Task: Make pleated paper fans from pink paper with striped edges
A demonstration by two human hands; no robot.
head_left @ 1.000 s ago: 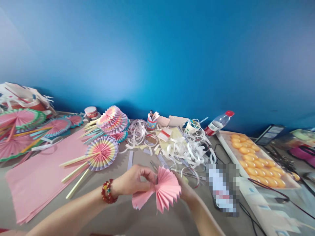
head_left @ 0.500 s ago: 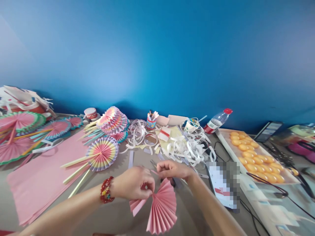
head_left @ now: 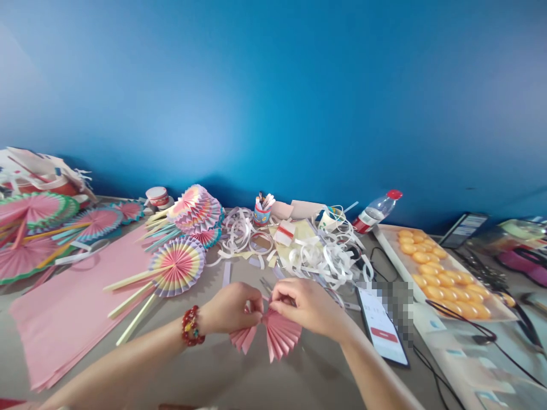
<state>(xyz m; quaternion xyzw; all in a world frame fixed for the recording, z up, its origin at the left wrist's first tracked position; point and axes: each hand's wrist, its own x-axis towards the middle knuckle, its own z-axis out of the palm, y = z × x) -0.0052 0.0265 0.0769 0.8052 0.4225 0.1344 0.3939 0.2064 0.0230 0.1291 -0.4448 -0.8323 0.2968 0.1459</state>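
A pleated pink paper fan (head_left: 282, 336) hangs between my two hands, its folds spreading downward on either side of the pinched middle. My left hand (head_left: 235, 307), with a red bead bracelet at the wrist, is closed on its left part near the centre. Fingers of my right hand (head_left: 305, 304) are closed on the upper right part of the folds. Just beyond the hands, a pair of scissors (head_left: 265, 283) lies partly hidden on the table. The fingertips cover the fan's centre.
Left of my hands lie pink paper sheets (head_left: 81, 307) and a finished paper fan (head_left: 177, 267) on pale sticks. White paper strips (head_left: 329, 256) are heaped behind. At right are a phone (head_left: 382, 330), a bottle (head_left: 376, 212), a tray of orange oval pieces (head_left: 395, 250) and black cables.
My right hand has come down and left onto the fan, which now sits higher and further from me. My left hand has moved slightly up.
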